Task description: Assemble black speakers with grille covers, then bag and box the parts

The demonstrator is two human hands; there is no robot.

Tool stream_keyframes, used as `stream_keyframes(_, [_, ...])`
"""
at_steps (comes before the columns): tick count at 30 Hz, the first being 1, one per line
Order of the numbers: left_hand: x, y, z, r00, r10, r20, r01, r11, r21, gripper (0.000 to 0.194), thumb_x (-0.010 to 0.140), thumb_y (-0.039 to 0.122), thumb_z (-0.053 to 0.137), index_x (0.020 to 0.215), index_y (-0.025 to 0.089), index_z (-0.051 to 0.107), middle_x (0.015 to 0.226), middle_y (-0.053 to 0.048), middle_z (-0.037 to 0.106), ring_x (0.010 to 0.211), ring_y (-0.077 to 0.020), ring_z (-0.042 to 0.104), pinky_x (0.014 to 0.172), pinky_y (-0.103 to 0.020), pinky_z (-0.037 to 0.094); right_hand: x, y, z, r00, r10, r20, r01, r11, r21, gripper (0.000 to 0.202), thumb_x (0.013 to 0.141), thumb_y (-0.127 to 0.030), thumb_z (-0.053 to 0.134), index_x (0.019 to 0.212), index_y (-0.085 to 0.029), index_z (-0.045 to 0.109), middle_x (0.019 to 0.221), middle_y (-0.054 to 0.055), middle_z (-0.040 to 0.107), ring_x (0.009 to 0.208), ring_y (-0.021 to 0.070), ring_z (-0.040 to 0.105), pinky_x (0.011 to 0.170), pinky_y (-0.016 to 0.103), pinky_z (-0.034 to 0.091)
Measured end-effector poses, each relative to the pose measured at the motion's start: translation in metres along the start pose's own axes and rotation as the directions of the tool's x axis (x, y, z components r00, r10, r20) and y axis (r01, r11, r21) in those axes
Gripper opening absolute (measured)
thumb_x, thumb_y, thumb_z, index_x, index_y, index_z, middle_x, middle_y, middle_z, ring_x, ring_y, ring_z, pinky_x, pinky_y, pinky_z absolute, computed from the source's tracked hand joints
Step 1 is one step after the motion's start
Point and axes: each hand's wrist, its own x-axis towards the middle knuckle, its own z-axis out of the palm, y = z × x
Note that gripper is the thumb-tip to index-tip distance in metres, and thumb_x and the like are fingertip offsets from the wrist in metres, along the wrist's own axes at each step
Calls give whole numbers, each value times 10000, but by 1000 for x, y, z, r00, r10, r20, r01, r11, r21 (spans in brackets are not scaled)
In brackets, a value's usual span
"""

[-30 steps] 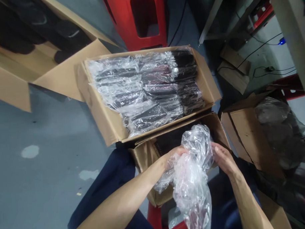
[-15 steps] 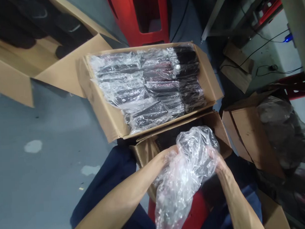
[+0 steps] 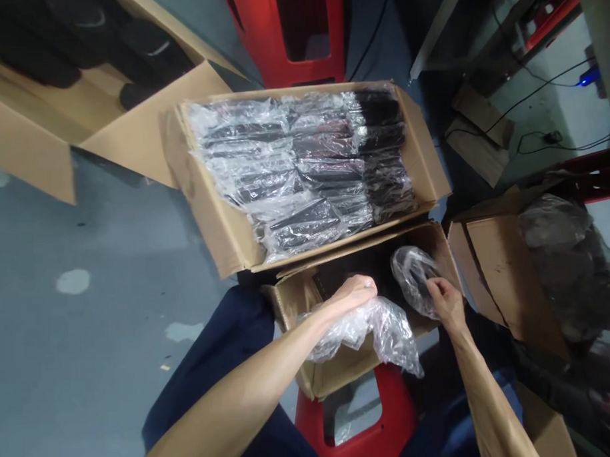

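My left hand (image 3: 360, 292) is closed on a crumpled clear plastic bag (image 3: 391, 335), which hangs over the near side of the small cardboard box (image 3: 340, 377). My right hand (image 3: 446, 305) pinches another piece of clear plastic (image 3: 411, 278), rounded in outline, above the right end of that box. Whether this piece joins the first bag or holds anything cannot be made out. Dark material (image 3: 337, 275) shows inside the small box, partly hidden by my hands. Just beyond stands a larger open carton (image 3: 220, 238) filled with rows of dark items in clear plastic wrap (image 3: 305, 222).
At upper left, another open carton (image 3: 121, 128) holds black rounded items. A red stool (image 3: 312, 71) stands behind the large carton, and a red stool (image 3: 396, 412) sits below the small box. To the right is a box (image 3: 501, 268) beside bulky clear plastic (image 3: 560, 226). Cables cross the floor.
The big plastic bag held between both hands has dropped lower and bunched under my left hand. My hands have moved apart, the right one now pinching a smaller rounded piece of plastic.
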Motion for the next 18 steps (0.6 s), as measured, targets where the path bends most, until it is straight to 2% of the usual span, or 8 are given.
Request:
stream_keyframes(2, [0, 0, 6, 1000, 22, 17, -23, 997, 74, 111, 692, 215, 674, 592, 170, 655, 572, -2, 563, 609, -166, 491, 571, -292, 288, 4, -4, -16, 991, -47, -124, 42, 998, -41, 469, 823, -656, 625, 883, -201, 724, 827, 57, 734, 804, 252, 647, 781, 356, 496])
stream_keyframes(4, [0, 2, 11, 998, 32, 48, -34, 998, 54, 108, 688, 221, 690, 597, 169, 662, 580, -2, 574, 620, -167, 507, 582, -288, 308, 6, -10, -32, 981, -78, -178, 63, 994, -87, 457, 853, -643, 605, 922, -207, 721, 937, 82, 750, 874, 270, 663, 819, 372, 504])
stream_keyframes(6, [-2, 5, 17, 998, 60, 37, -61, 998, 31, 141, 728, 280, 703, 642, 173, 668, 622, -5, 592, 653, -173, 526, 607, -285, 345, 3, -20, -38, 984, -135, -112, 122, 985, -120, 431, 843, -634, 618, 867, -214, 711, 1080, 117, 740, 999, 305, 665, 882, 403, 511])
stream_keyframes(8, [-5, 9, 24, 996, 65, -55, -68, 997, -41, 268, 784, 410, 716, 664, 184, 635, 630, -4, 566, 671, -181, 532, 620, -289, 371, -11, -34, -29, 970, -230, 78, 237, 966, -101, 384, 858, -597, 619, 804, -224, 694, 1149, 125, 713, 1118, 331, 641, 938, 427, 510])
stream_keyframes(10, [-9, 13, 30, 993, 9, -119, -36, 972, -233, 378, 788, 545, 736, 711, 201, 602, 637, 4, 542, 680, -188, 541, 618, -295, 392, -32, -48, -8, 892, -295, 344, 328, 944, -40, 320, 917, -529, 588, 805, -246, 688, 1057, 99, 708, 1102, 324, 649, 929, 430, 528])
stream_keyframes(12, [-12, 16, 33, 998, -45, -42, 22, 893, -449, 405, 711, 549, 818, 822, 213, 619, 714, 1, 596, 711, -198, 582, 640, -308, 433, -54, -62, 14, 769, -302, 564, 361, 932, 7, 271, 969, -476, 546, 840, -282, 685, 934, 63, 698, 970, 301, 674, 855, 424, 555])
stream_keyframes(15, [-14, 16, 29, 995, -42, 91, 85, 837, -541, 414, 565, 351, 900, 859, 191, 656, 795, -40, 666, 725, -226, 632, 679, -349, 481, -68, -80, 26, 652, -274, 707, 387, 922, 0, 270, 989, -481, 525, 855, -306, 680, 869, 31, 697, 822, 267, 675, 743, 397, 561])
stream_keyframes(18, [-14, 10, 16, 998, -50, 44, 66, 831, -553, 290, 561, 257, 841, 744, 187, 628, 707, -39, 633, 706, -237, 634, 674, -356, 481, -50, -106, 14, 547, -267, 794, 418, 908, 17, 250, 951, -504, 600, 909, -298, 735, 900, 27, 733, 813, 253, 689, 722, 364, 553])
